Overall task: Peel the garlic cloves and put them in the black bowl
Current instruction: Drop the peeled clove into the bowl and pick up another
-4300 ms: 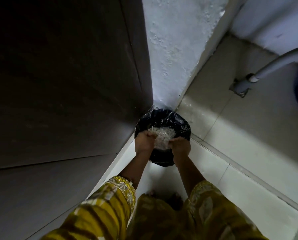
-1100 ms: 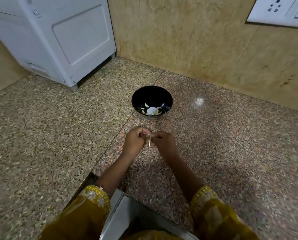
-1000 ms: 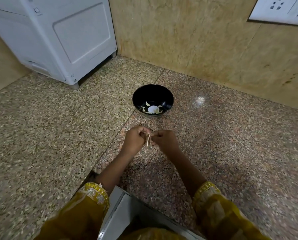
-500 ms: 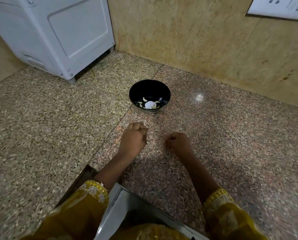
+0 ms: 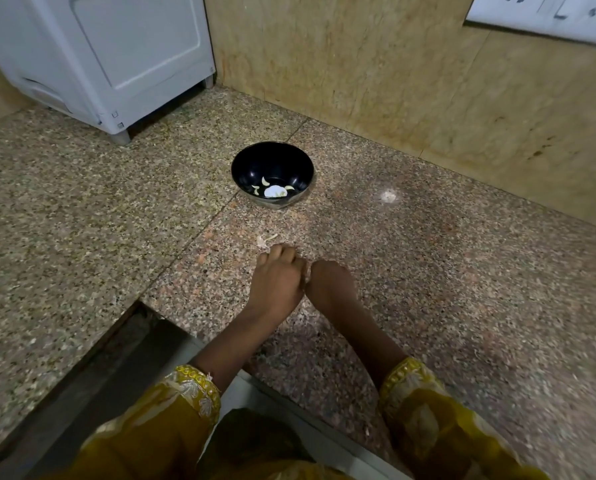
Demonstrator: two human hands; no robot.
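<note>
Left hand [image 5: 277,282] and right hand [image 5: 331,285] rest side by side on the granite counter [image 5: 462,271], fingers curled under, any grasp not determinable; peel scraps [image 5: 264,240] lie just ahead, black bowl [image 5: 251,161] beyond holds peeled cloves [image 5: 275,190].

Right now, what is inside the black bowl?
Inside the black bowl lie a few pale garlic cloves around a white patch at the bottom. Whether that patch is garlic or glare, I cannot tell; anything beneath it is covered.

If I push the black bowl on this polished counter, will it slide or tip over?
The black bowl probably slides rather than tips: the granite counter looks glossy and the bowl sits low and wide. It likely feels light, holding only a few garlic cloves.
</note>
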